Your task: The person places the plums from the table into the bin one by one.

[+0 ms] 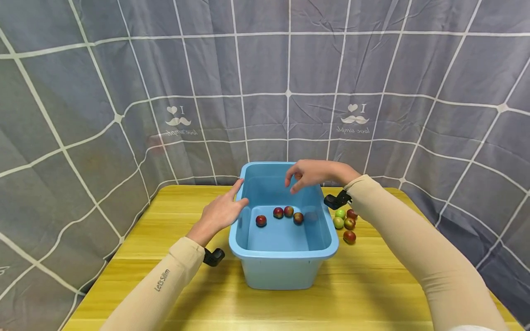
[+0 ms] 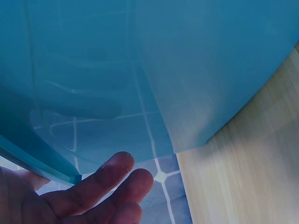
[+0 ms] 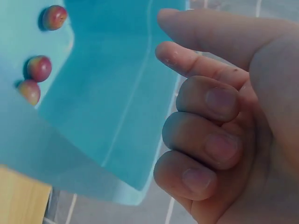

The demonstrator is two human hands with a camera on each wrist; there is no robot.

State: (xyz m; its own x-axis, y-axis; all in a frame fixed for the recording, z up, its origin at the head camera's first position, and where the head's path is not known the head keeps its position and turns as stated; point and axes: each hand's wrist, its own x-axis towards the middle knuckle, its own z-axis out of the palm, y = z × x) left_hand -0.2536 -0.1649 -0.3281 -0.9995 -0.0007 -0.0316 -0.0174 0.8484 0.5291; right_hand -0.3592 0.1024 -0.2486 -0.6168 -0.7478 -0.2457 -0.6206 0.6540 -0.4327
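A light blue plastic tub [image 1: 283,254] stands on the table with several small red apples [image 1: 261,221] on its floor. My left hand [image 1: 219,210] rests on the tub's left rim, its thumb over the edge. Straight fingers [image 2: 112,175] lie outside the wall in the left wrist view. Above the tub's right side hovers my right hand [image 1: 316,173], holding nothing. Its thumb and index finger are apart, while the other fingers [image 3: 203,137] curl loosely toward the palm. Apples [image 3: 39,68] in the tub also show in the right wrist view.
Right of the tub, several small red apples [image 1: 349,237] and green apples [image 1: 338,223] lie on the wooden table [image 1: 174,220], partly beneath my right forearm. A grey checked curtain [image 1: 265,69] hangs behind and around the table.
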